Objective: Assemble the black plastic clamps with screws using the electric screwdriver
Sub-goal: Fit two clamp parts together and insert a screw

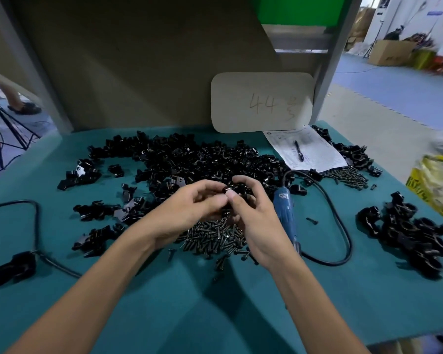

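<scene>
Item: black clamp part (pixel 227 189), table centre. Left hand (pixel 189 208) and right hand (pixel 256 218) both pinch it, fingertips closed on it. A screw is possibly being started, but it is too small to tell. Electric screwdriver (pixel 284 210) lies at 3 o'clock of the hands, screw pile (pixel 215 237) at 6. Advice: seat the screw straight before driving.

Factory workshop: bench (pixel 164 302) heaped with clamp parts (pixel 202 159), screws (pixel 215 236) (cartons (pixel 391 53) behind)
</scene>
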`<act>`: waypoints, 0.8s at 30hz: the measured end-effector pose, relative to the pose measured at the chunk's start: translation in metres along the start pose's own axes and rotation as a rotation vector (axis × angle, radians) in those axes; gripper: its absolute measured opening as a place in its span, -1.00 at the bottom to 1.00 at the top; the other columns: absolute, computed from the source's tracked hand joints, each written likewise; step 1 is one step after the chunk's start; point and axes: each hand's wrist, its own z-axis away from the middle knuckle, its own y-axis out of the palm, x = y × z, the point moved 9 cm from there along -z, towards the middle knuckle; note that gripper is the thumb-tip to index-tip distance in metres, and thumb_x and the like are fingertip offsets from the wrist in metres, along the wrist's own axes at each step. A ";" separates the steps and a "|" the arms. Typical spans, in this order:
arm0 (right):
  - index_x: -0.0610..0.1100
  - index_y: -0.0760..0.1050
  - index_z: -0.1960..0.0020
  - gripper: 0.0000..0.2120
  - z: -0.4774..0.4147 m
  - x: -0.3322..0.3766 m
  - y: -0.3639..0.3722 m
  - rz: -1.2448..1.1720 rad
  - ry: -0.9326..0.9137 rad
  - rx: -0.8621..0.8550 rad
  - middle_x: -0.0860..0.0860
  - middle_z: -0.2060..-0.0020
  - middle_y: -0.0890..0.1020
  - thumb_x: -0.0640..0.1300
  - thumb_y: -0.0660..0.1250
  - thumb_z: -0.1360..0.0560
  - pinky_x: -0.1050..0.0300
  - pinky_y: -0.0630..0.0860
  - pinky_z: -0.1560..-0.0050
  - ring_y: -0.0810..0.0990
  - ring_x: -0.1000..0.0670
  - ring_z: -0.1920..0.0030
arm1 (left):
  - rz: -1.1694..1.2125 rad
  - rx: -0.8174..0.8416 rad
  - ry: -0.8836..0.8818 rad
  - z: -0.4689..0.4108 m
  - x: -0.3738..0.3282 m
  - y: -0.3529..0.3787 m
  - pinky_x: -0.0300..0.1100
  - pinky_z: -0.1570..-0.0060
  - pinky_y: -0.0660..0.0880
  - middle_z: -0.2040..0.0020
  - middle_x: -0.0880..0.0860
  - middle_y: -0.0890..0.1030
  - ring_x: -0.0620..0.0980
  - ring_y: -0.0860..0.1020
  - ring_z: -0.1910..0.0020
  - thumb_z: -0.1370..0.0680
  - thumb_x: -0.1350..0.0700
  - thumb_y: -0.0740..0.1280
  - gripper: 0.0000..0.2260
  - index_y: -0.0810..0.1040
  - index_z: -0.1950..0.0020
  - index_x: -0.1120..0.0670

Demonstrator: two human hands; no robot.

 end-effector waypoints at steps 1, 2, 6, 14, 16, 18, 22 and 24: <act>0.05 0.55 -0.24 -0.78 0.000 0.001 0.001 -0.028 0.002 0.016 0.04 0.15 0.64 -0.14 0.39 -0.62 0.24 0.54 0.19 0.61 0.11 0.18 | -0.105 0.042 0.021 0.003 -0.002 0.004 -0.19 -0.05 0.60 -0.15 0.03 0.67 -0.05 0.65 -0.13 -0.55 0.08 0.45 -0.66 0.55 -0.31 0.01; 0.03 0.55 -0.26 -0.77 0.000 0.002 0.002 -0.059 0.007 0.037 0.04 0.14 0.66 -0.16 0.38 -0.62 0.24 0.55 0.19 0.63 0.10 0.18 | -0.195 0.043 0.044 0.004 -0.004 0.006 -0.18 -0.08 0.59 -0.15 0.01 0.67 -0.08 0.64 -0.13 -0.54 0.08 0.46 -0.63 0.52 -0.33 -0.02; 0.03 0.54 -0.34 -0.71 0.002 0.006 -0.002 -0.089 0.021 0.076 0.10 0.13 0.65 -0.19 0.32 -0.66 0.20 0.56 0.20 0.57 0.09 0.24 | -0.118 -0.099 0.055 0.006 -0.004 0.001 -0.28 0.08 0.53 0.04 -0.07 0.68 -0.16 0.63 0.04 -0.63 0.05 0.33 -0.78 0.54 -0.28 -0.02; 0.10 0.55 -0.28 -0.77 0.008 0.021 -0.015 0.172 -0.051 0.064 0.09 -0.11 0.64 -0.01 0.31 -0.63 0.31 0.51 -0.04 0.57 0.24 -0.06 | 0.155 -0.130 -0.082 0.012 0.005 0.000 -0.21 0.25 0.54 0.16 0.04 0.56 -0.10 0.52 0.28 -0.72 0.11 0.14 -0.74 0.60 -0.21 -0.09; 0.05 0.57 -0.30 -0.75 0.007 0.021 -0.013 0.143 -0.066 0.061 0.01 -0.11 0.63 -0.08 0.32 -0.64 0.20 0.55 -0.14 0.59 0.15 -0.12 | 0.124 -0.115 -0.067 0.013 0.001 0.005 -0.22 0.23 0.55 0.17 0.02 0.57 -0.11 0.54 0.28 -0.72 0.06 0.15 -0.77 0.61 -0.16 -0.08; 0.04 0.61 -0.28 -0.75 0.008 0.021 -0.008 0.105 -0.072 0.079 -0.09 -0.12 0.63 -0.13 0.34 -0.63 0.11 0.59 -0.16 0.62 0.04 -0.12 | 0.090 -0.074 -0.049 0.014 -0.004 0.010 -0.22 0.20 0.55 0.13 0.01 0.62 -0.12 0.55 0.23 -0.67 -0.01 0.22 -0.80 0.61 -0.18 -0.04; 0.10 0.67 -0.14 -0.76 0.010 0.025 -0.007 -0.004 -0.070 0.066 -0.04 -0.10 0.66 -0.21 0.40 -0.59 0.18 0.60 -0.08 0.67 0.01 -0.12 | 0.118 -0.027 -0.018 0.017 -0.011 0.014 -0.22 0.20 0.58 0.09 0.00 0.69 -0.13 0.58 0.20 -0.51 -0.01 0.36 -0.66 0.55 -0.27 0.03; 0.06 0.67 -0.13 -0.77 0.011 0.027 -0.009 -0.060 -0.072 0.055 -0.05 -0.10 0.68 -0.23 0.41 -0.58 0.18 0.60 -0.10 0.68 -0.02 -0.15 | 0.180 -0.065 -0.021 0.018 -0.012 0.010 -0.20 0.22 0.60 0.07 0.08 0.66 -0.10 0.58 0.24 -0.56 0.08 0.36 -0.74 0.55 -0.25 0.04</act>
